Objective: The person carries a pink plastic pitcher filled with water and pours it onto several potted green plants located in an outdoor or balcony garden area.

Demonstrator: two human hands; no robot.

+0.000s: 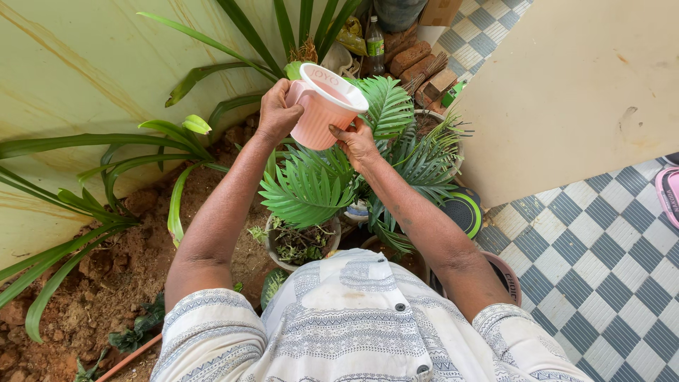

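Note:
A pink plastic mug with a white rim is held up, tilted, over a cluster of potted plants. My left hand grips its handle side. From the other side, my right hand supports the mug's lower body with the fingers. Directly beneath grows a small palm-like plant with broad green fronds. A round pot with soil and small sprouts stands below it, close to my body.
Long-leaved plants grow from red soil along a pale green wall on the left. A beige wall rises on the right, with grey-and-white checkered floor tiles beside it. Bricks and a bottle lie behind the pots.

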